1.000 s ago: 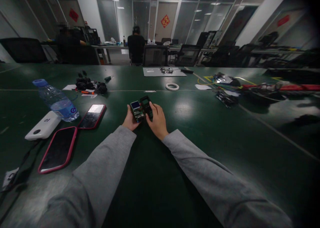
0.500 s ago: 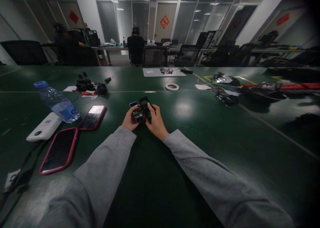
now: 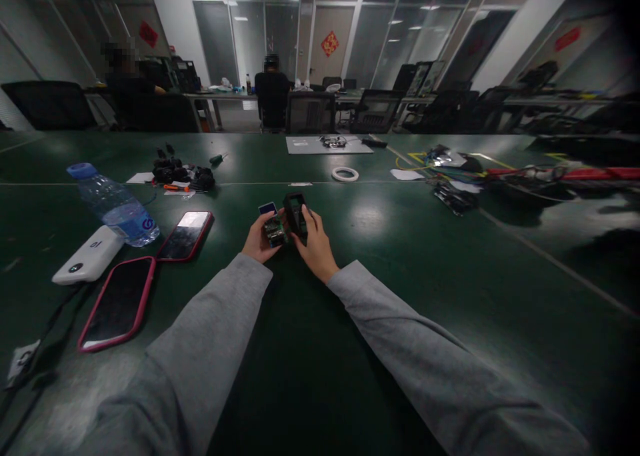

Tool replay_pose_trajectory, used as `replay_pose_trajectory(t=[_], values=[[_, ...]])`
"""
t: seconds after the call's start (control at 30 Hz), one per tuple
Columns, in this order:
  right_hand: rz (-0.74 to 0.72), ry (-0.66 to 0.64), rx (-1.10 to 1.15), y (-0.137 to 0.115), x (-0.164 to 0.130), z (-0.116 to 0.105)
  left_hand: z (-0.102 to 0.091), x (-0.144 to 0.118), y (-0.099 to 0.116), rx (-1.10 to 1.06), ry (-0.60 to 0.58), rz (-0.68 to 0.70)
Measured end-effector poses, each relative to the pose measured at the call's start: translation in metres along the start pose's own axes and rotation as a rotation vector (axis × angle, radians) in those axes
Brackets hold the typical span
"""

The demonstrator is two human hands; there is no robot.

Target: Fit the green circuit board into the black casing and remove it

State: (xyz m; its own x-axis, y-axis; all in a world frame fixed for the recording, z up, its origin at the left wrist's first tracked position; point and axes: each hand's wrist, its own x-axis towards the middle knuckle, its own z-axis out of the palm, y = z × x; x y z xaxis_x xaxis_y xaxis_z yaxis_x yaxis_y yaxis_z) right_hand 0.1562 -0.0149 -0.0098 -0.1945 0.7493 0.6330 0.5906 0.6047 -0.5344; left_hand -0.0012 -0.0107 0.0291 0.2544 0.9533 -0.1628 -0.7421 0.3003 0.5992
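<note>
My left hand (image 3: 257, 241) has its grip closed around the small circuit module (image 3: 273, 229), a stacked green board with a little blue screen at its far end, and I hold it just above the green table (image 3: 380, 276), near the middle of the near edge. My right hand (image 3: 315, 243) grasps the black plastic case (image 3: 296, 213), fingers wrapped over its right side.

What has changed over the last second is the case. A second ago it lay nearly flat beside the module, its open face up. Half a second ago I had tipped it a little and drawn both pieces closer. Now it stands almost on edge, turned toward the module, and the 2 parts touch or very nearly touch along their inner sides; I cannot tell which from here. The module itself has barely moved, only lifted slightly with the screen end raised. My judgement is that the 2 halves are being lined up against each other, with the case doing the turning and the board held steady.

To my left lie 2 phones in red cases, the nearer one (image 3: 117, 303) and the farther one (image 3: 185, 235), with a white power bank (image 3: 87, 255) and a water bottle (image 3: 115, 206) beside them. A roll of tape (image 3: 345, 173) sits farther out, well apart from my hands.
</note>
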Motion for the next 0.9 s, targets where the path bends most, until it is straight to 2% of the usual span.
replay_pose_trajectory(t=[0.13,0.27,0.4,0.63,0.9], values=[[-0.037,0.014,0.007,-0.0020,-0.0001,-0.0010,0.0023,-0.0030,0.0017,-0.004,0.029,-0.010],[-0.113,-0.033,0.014,-0.0052,-0.0008,-0.0024,0.0005,-0.0024,0.0022,0.013,0.054,-0.019],[-0.089,-0.053,-0.024,-0.0056,-0.0017,-0.0024,-0.0001,-0.0011,0.0020,0.011,0.070,-0.019],[-0.015,-0.016,-0.076,-0.0050,-0.0017,-0.0025,0.0032,-0.0031,0.0030,-0.029,-0.005,-0.001],[-0.048,-0.045,-0.056,-0.0025,-0.0024,-0.0010,0.0069,-0.0066,0.0055,-0.035,0.061,0.019]])
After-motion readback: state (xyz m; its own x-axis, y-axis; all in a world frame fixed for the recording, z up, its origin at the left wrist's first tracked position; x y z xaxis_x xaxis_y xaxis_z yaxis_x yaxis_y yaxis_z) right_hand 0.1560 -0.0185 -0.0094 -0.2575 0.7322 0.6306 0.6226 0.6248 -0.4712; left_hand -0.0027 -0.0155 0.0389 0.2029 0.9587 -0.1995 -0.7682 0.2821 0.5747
